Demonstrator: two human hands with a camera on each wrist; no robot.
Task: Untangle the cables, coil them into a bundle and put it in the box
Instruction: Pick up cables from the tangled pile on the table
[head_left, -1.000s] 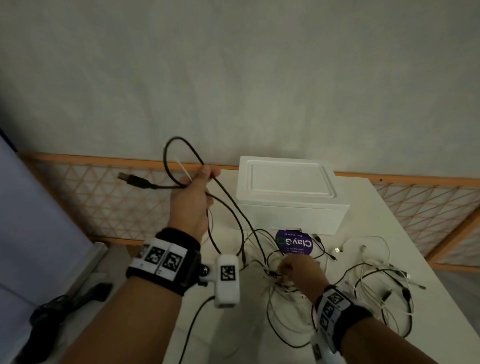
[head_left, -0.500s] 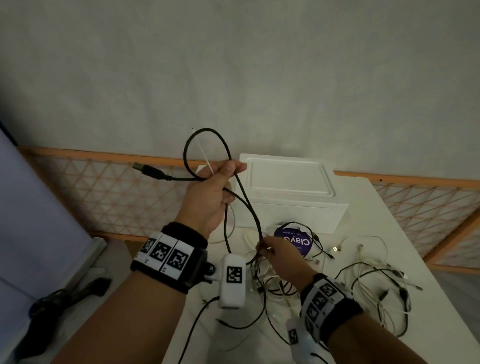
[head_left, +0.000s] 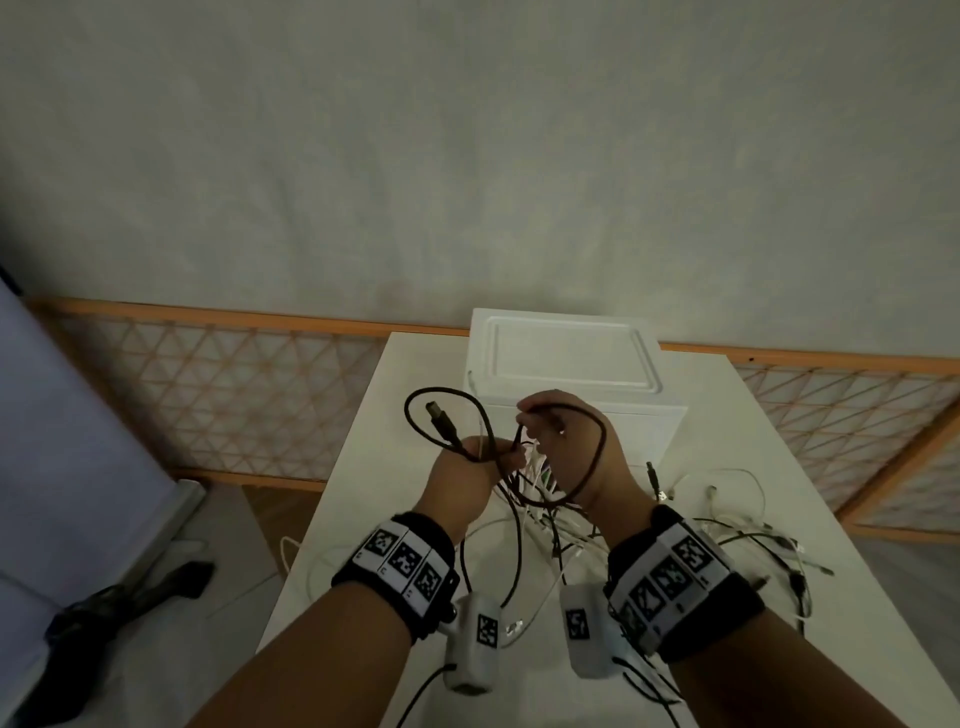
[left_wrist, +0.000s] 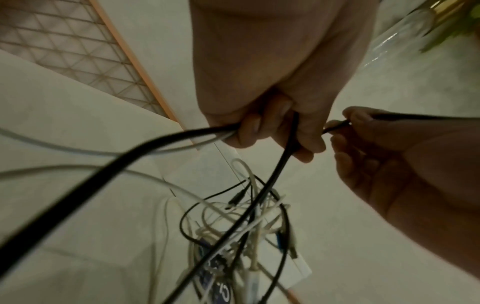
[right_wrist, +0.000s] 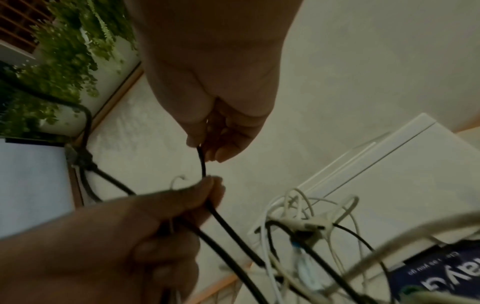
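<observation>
A black cable (head_left: 597, 457) with a USB plug (head_left: 441, 420) is held up over the table in loops. My left hand (head_left: 470, 460) grips it just behind the plug, together with a thin white cable (left_wrist: 182, 149). Close beside it, my right hand (head_left: 553, 423) pinches the same black cable (right_wrist: 202, 164) between thumb and fingertips, and one loop hangs round the back of that hand. A tangle of black and white cables (left_wrist: 246, 216) dangles and lies beneath both hands. The white box (head_left: 571, 358) stands right behind them with its lid on.
More loose cables (head_left: 753, 540) sprawl over the right part of the white table (head_left: 363, 545). A purple packet (right_wrist: 441, 269) lies under the tangle by the box. An orange lattice fence (head_left: 234, 405) runs behind the table. A dark object (head_left: 130, 597) lies on the floor at left.
My left hand came down and to the right with the plug end. My right hand rose from the tangle, drawing the black cable up into a loop beside the left hand.
</observation>
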